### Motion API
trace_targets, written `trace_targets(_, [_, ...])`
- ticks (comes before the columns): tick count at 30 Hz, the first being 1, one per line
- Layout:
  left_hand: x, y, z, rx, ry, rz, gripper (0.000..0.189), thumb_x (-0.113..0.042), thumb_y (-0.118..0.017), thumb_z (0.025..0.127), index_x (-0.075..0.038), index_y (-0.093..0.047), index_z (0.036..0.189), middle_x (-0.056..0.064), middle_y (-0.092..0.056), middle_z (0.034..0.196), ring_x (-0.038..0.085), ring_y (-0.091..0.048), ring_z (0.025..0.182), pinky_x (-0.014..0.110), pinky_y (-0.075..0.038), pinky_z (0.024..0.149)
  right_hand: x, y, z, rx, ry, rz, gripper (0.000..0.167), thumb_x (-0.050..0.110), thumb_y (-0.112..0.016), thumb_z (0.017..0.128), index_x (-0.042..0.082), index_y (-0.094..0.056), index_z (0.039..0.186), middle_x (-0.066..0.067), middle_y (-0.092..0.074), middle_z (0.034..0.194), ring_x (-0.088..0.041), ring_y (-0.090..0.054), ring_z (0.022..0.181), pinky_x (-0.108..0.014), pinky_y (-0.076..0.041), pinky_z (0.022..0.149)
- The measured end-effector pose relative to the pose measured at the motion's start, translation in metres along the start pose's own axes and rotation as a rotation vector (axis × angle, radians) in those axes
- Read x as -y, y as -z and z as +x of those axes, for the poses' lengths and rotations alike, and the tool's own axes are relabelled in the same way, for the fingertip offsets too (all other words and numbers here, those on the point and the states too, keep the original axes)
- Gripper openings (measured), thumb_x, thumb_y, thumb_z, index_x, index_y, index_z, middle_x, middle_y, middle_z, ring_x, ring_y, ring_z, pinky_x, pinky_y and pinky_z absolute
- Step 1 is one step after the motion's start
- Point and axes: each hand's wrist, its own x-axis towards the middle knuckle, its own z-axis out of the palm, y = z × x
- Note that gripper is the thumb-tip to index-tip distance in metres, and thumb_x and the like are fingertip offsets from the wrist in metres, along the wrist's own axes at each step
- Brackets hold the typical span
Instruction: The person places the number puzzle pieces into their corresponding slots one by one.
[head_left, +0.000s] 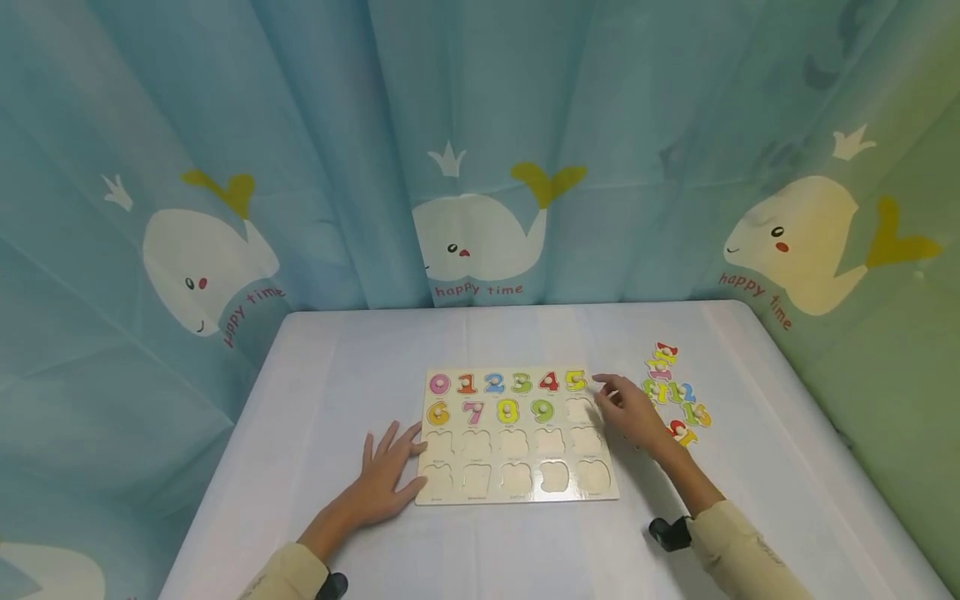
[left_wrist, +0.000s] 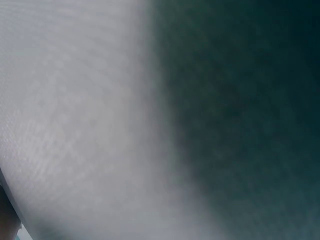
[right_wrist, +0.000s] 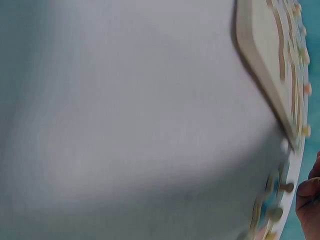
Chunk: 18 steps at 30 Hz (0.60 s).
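A wooden number puzzle board (head_left: 495, 479) lies on the table, with knobbed pieces 0 through 9 seated in its top two rows. Several lower recesses are bare. My left hand (head_left: 386, 483) lies with spread fingers at the board's left edge, fingertips touching its rim. Over the right edge, close to the yellow 5 (head_left: 576, 381), hovers my right hand (head_left: 630, 410), fingers loosely bent and no piece visible between them. In the right wrist view, only part of that hand (right_wrist: 310, 200) shows at the right border.
Loose knobbed number pieces (head_left: 681, 392) form a scattered cluster right of the board, partly behind my right hand. A white cloth covers the table (head_left: 360, 358). Blue curtains (head_left: 480, 100) with whale prints hang behind it. The left wrist view is mostly blurred fabric.
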Motion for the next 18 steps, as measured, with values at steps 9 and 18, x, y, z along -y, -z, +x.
trace_targets(9, [-0.001, 0.000, 0.000, 0.000, 0.003, 0.008, 0.047, -0.033, -0.058, 0.089, -0.009, -0.052, 0.128, 0.007, -0.028, 0.152, 0.037, -0.010, 0.140, 0.063, 0.007, 0.103, -0.025, 0.034, -0.004, -0.114, -0.005, -0.057, 0.035, 0.015, -0.053, 0.095, -0.002, -0.053, 0.126, -0.012, -0.055, 0.097, -0.023, -0.053, 0.077, -0.028, -0.046, 0.057])
trace_targets(18, [-0.002, 0.001, 0.001, 0.007, 0.012, 0.010, 0.045, -0.033, -0.058, 0.089, -0.010, -0.053, 0.127, 0.006, -0.028, 0.152, 0.037, -0.010, 0.140, 0.063, 0.007, 0.103, -0.048, 0.061, -0.006, -0.174, -0.079, -0.121, 0.034, 0.013, -0.046, 0.098, -0.002, -0.049, 0.129, -0.019, -0.053, 0.104, -0.030, -0.053, 0.089, -0.029, -0.045, 0.064])
